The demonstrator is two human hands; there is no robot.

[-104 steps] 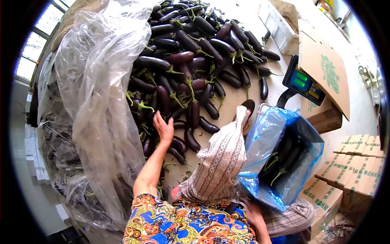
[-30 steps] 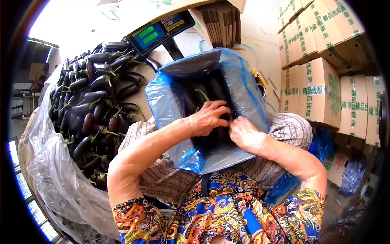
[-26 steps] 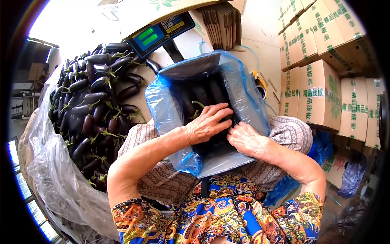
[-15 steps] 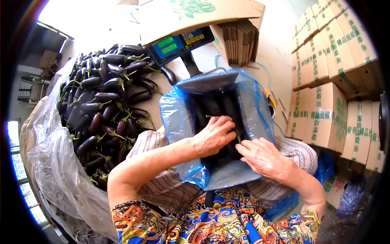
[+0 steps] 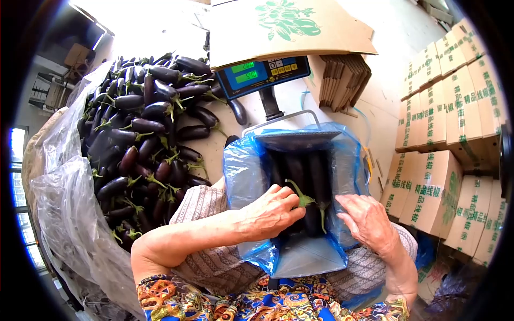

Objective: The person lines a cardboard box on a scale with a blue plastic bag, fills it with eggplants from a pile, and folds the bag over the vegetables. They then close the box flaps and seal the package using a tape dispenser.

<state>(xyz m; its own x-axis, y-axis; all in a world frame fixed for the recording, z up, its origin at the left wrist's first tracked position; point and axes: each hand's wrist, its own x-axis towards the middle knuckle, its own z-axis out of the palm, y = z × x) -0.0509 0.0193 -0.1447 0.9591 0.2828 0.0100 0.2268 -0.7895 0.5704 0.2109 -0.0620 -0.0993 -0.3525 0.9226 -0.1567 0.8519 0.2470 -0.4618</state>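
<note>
A box lined with a blue plastic bag (image 5: 241, 179) stands between the knees, with several dark eggplants (image 5: 319, 179) lying lengthwise inside. My left hand (image 5: 273, 213) reaches over its left side, fingers curled at the green stem end of an eggplant. The hand itself hides part of that eggplant. At the right side of the lining, my right hand (image 5: 369, 222) is held with thumb and fingers apart and nothing between them. Its fingertips are close to the bag's inner edge.
A big heap of eggplants (image 5: 144, 125) lies to the left beside clear plastic sheeting (image 5: 69, 208). Behind the box is a scale display (image 5: 262, 74), under a cardboard sheet (image 5: 289, 27). Folded cartons (image 5: 342, 80) stand beyond. Stacked printed boxes (image 5: 433, 187) line the right.
My view has shifted, so the box sits lower and further right. My left hand has drawn back toward me, and my right hand has moved away from the eggplants to the bag's right side.
</note>
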